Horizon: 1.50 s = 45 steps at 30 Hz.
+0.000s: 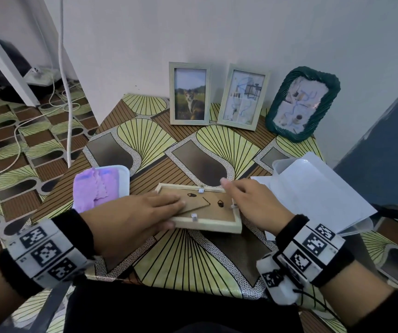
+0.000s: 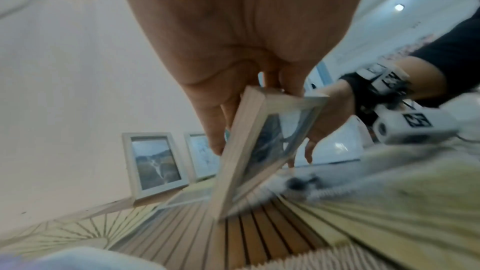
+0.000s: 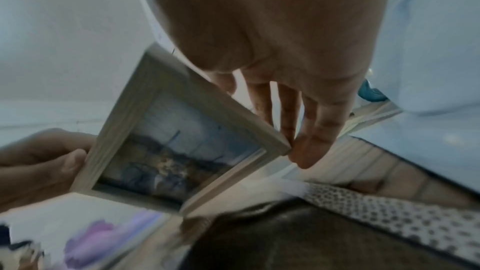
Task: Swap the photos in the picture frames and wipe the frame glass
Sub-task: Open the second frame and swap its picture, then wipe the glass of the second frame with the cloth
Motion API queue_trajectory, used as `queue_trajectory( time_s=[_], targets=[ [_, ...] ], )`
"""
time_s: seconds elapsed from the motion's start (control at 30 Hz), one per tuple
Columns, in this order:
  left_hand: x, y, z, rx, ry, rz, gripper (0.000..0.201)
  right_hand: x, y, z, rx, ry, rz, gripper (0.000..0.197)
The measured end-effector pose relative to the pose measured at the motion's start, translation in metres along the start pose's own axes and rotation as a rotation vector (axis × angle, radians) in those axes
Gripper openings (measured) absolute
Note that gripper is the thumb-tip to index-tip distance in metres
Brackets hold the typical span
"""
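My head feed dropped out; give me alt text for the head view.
Both hands, left and right, hold a wooden frame face-down over the table. Three framed pictures lean against the wall behind.

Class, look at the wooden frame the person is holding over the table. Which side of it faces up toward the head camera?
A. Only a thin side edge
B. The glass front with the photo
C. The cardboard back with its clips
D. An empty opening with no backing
C: in the head view the frame shows brown backing and small clips upward; both wrist views show the photo side facing down.
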State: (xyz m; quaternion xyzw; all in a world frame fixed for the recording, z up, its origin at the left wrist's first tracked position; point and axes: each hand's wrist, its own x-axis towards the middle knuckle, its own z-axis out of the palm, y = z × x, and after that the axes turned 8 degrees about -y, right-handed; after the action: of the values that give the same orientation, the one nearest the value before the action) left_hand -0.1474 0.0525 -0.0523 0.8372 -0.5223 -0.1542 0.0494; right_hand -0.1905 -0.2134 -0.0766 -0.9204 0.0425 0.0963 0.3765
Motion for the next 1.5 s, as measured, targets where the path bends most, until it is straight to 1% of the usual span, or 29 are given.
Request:
queue_trajectory(
  time_s=[0.03, 0.1, 0.17, 0.23, 0.3, 0.37, 0.47, 0.53, 0.57, 0.6, 0.67, 0.73, 0.8, 0.9, 0.93, 1.0, 1.07, 1.13, 1.17, 1.2, 1.27, 1.3, 1.37, 1.47, 1.5],
  targets=[
    [-0.003, 0.000, -0.008, -0.086, 0.060, 0.031, 0.053, 0.000, 0.000, -0.002, 0.100, 0.029, 0.031, 0.062],
    [-0.007, -0.001, -0.020, -0.182, 0.164, 0.053, 0.046, -0.002, 0.000, -0.006, 0.375, 0.060, 0.083, 0.064],
    [-0.008, -0.002, -0.028, -0.187, 0.276, 0.024, 0.040, -0.004, -0.003, -0.010, 0.677, 0.046, 0.080, 0.062],
    [-0.006, -0.003, -0.029, -0.235, 0.377, -0.009, 0.035, -0.004, -0.006, -0.011, 0.890, 0.070, 0.071, 0.058],
    [-0.002, -0.003, -0.026, -0.428, 0.414, -0.050, 0.032, -0.003, -0.007, -0.012, 0.955, 0.101, 0.054, 0.053],
    [0.002, -0.001, -0.019, -0.610, 0.441, -0.118, 0.035, -0.002, -0.005, -0.012, 0.986, 0.117, 0.038, 0.047],
    [0.008, 0.001, -0.006, -0.760, 0.483, -0.195, 0.034, -0.002, -0.002, -0.011, 0.989, 0.115, 0.027, 0.039],
    [0.011, 0.003, 0.002, -0.904, 0.477, -0.216, 0.035, -0.001, -0.002, -0.008, 0.963, 0.112, 0.015, 0.033],
    [0.012, 0.004, 0.006, -0.968, 0.465, -0.229, 0.036, -0.001, -0.002, -0.007, 0.951, 0.112, 0.013, 0.035],
    [0.014, 0.005, 0.009, -1.008, 0.451, -0.252, 0.037, -0.001, -0.002, -0.007, 0.937, 0.104, 0.008, 0.037],
    [0.015, 0.005, 0.016, -1.038, 0.412, -0.291, 0.037, -0.001, -0.003, -0.005, 0.886, 0.058, -0.017, 0.033],
    [0.015, 0.004, 0.021, -0.964, 0.362, -0.304, 0.034, -0.001, -0.005, -0.004, 0.828, 0.015, -0.035, 0.028],
    [0.014, 0.003, 0.024, -0.904, 0.330, -0.324, 0.030, -0.002, -0.007, -0.002, 0.774, -0.023, -0.029, 0.032],
    [0.013, 0.003, 0.023, -0.940, 0.301, -0.334, 0.034, -0.002, -0.009, 0.002, 0.687, -0.094, -0.018, 0.037],
    [0.012, 0.004, 0.021, -0.932, 0.276, -0.320, 0.036, -0.003, -0.009, 0.004, 0.656, -0.113, -0.015, 0.035],
    [0.010, 0.005, 0.018, -0.855, 0.228, -0.302, 0.034, -0.004, -0.009, 0.007, 0.579, -0.150, -0.019, 0.022],
    [0.004, 0.005, 0.016, -0.701, 0.233, -0.334, 0.026, -0.005, -0.009, 0.009, 0.480, -0.176, -0.053, 0.019],
    [-0.004, 0.004, 0.013, -0.548, 0.313, -0.371, 0.019, -0.007, -0.008, 0.012, 0.424, -0.193, -0.086, 0.022],
    [-0.009, 0.002, 0.011, -0.464, 0.357, -0.397, 0.024, -0.008, -0.007, 0.014, 0.400, -0.204, -0.103, 0.023],
    [-0.014, -0.002, 0.009, -0.367, 0.380, -0.434, 0.034, -0.010, -0.007, 0.015, 0.367, -0.216, -0.118, 0.023],
    [-0.026, -0.013, 0.003, -0.199, 0.372, -0.518, 0.051, -0.013, -0.005, 0.019, 0.273, -0.221, -0.147, 0.020],
    [-0.031, -0.020, 0.001, -0.138, 0.333, -0.568, 0.056, -0.015, -0.003, 0.020, 0.219, -0.207, -0.162, 0.019],
    [-0.041, -0.036, 0.002, -0.065, 0.196, -0.670, 0.065, -0.016, -0.001, 0.023, 0.136, -0.190, -0.171, 0.020],
    [-0.050, -0.054, 0.011, -0.066, -0.041, -0.769, 0.078, -0.016, 0.003, 0.028, 0.100, -0.210, -0.138, 0.042],
    [-0.053, -0.057, 0.014, -0.072, -0.086, -0.774, 0.078, -0.015, 0.003, 0.029, 0.094, -0.198, -0.134, 0.047]
  ],
)
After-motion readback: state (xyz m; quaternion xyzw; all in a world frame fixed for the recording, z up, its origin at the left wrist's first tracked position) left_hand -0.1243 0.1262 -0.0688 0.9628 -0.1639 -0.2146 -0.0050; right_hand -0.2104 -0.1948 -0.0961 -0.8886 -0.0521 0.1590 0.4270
